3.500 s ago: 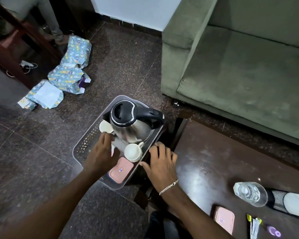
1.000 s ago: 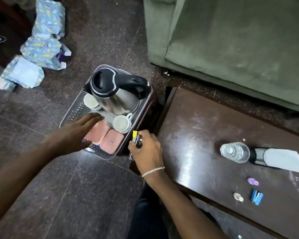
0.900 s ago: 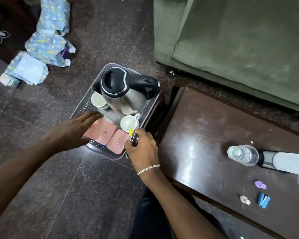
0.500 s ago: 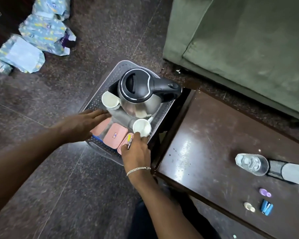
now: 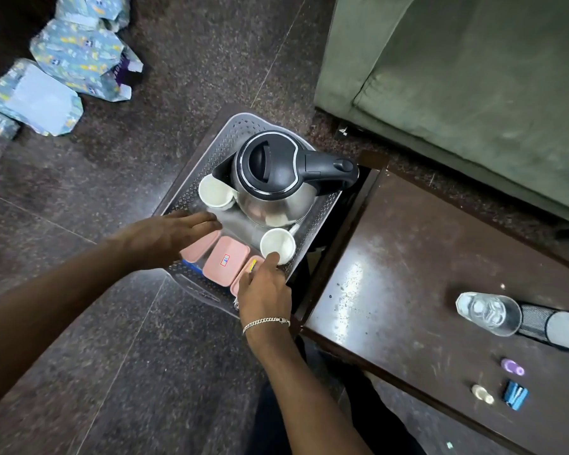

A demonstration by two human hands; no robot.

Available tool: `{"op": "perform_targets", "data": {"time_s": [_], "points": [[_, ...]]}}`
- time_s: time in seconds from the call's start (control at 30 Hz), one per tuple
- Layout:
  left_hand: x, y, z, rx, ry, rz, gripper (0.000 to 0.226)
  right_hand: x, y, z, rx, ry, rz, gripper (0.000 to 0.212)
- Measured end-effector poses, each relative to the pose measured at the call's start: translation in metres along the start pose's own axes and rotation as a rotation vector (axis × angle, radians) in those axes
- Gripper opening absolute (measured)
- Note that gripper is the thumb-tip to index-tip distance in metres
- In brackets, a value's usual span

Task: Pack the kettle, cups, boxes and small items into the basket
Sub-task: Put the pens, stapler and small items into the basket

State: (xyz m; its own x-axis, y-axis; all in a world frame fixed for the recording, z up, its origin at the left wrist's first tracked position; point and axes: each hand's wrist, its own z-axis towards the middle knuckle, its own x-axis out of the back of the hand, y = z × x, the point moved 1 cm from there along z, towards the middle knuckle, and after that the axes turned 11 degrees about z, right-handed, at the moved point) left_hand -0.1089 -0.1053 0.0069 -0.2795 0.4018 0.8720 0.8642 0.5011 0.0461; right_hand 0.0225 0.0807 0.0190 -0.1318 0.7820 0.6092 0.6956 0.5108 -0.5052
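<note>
The right hand [image 5: 265, 290] pinches yellow-tipped sachets [image 5: 253, 266] (probably light and floppy, so best held mid-length) over the pink boxes [image 5: 225, 261], where the left hand [image 5: 173, 234] rests with straight fingers.

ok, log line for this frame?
left hand: flat on pink box; right hand: grips sachets over basket; kettle, cups: in basket; table: small items unpacked

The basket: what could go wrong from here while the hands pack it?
The right hand, pinching a yellow-tipped packet, is right against the near cup and could tip it towards the kettle. The pink boxes fill the front of the basket, so the packet may slip between them.
</note>
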Motion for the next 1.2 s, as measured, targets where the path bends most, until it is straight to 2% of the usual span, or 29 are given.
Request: {"op": "perform_targets", "data": {"time_s": [0.17, 0.37, 0.43, 0.5, 0.57, 0.63, 0.8, 0.93, 1.2], "points": [[0.002, 0.001, -0.003, 0.039, -0.050, 0.058, 0.119, 0.003, 0.006, -0.002, 0.055, -0.005, 0.017, 0.050], [0.033, 0.012, -0.011, 0.087, -0.026, 0.152, 0.118, 0.033, 0.021, -0.013, 0.226, 0.070, 0.077, 0.045], [0.047, 0.023, -0.010, 0.085, -0.003, 0.179, 0.110, 0.049, 0.036, -0.014, 0.270, 0.111, 0.122, 0.042], [0.062, 0.040, -0.003, 0.058, 0.055, 0.183, 0.090, 0.068, 0.057, -0.013, 0.311, 0.160, 0.166, 0.039], [0.075, 0.063, 0.008, 0.022, 0.131, 0.159, 0.071, 0.085, 0.081, -0.009, 0.354, 0.205, 0.174, 0.036], [0.085, 0.091, 0.026, -0.022, 0.168, 0.128, 0.065, 0.104, 0.109, -0.006, 0.387, 0.220, 0.187, 0.034], [0.097, 0.168, 0.090, -0.066, 0.164, -0.060, 0.080, 0.146, 0.185, 0.004, 0.400, 0.202, 0.158, 0.046], [0.099, 0.236, 0.152, -0.122, 0.143, -0.191, 0.083, 0.183, 0.250, 0.003, 0.366, 0.239, 0.118, 0.056], [0.092, 0.381, 0.251, -0.198, 0.100, -0.301, 0.085, 0.243, 0.380, -0.015, 0.264, 0.288, 0.086, 0.057]]}}
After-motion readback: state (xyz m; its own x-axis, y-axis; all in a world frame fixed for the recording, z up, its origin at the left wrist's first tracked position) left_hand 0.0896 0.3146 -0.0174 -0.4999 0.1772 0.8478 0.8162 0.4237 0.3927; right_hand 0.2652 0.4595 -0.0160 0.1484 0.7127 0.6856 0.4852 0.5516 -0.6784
